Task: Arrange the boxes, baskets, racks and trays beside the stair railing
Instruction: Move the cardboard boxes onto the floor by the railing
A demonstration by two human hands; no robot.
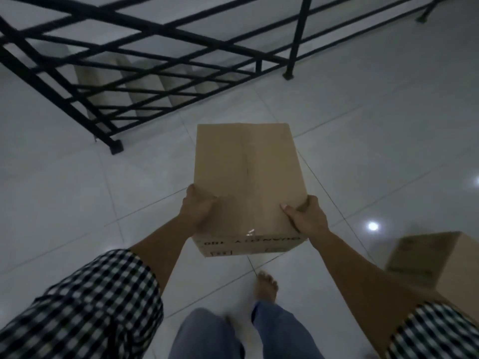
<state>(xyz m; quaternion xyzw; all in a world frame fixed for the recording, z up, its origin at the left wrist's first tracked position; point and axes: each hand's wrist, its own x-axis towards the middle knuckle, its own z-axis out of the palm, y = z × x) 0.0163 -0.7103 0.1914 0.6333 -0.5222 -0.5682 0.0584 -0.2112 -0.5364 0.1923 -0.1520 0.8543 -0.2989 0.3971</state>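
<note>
A closed brown cardboard box with dark print on its near face is held above the tiled floor in front of me. My left hand grips its near left edge, thumb on the top face. My right hand grips its near right edge the same way. The black metal stair railing runs across the upper left, with its foot post a short way to the left of the box.
A second cardboard box stands on the floor at my lower right, partly behind my right sleeve. Steps descend behind the railing. Another railing post stands at the upper right. My bare foot is on the pale floor tiles.
</note>
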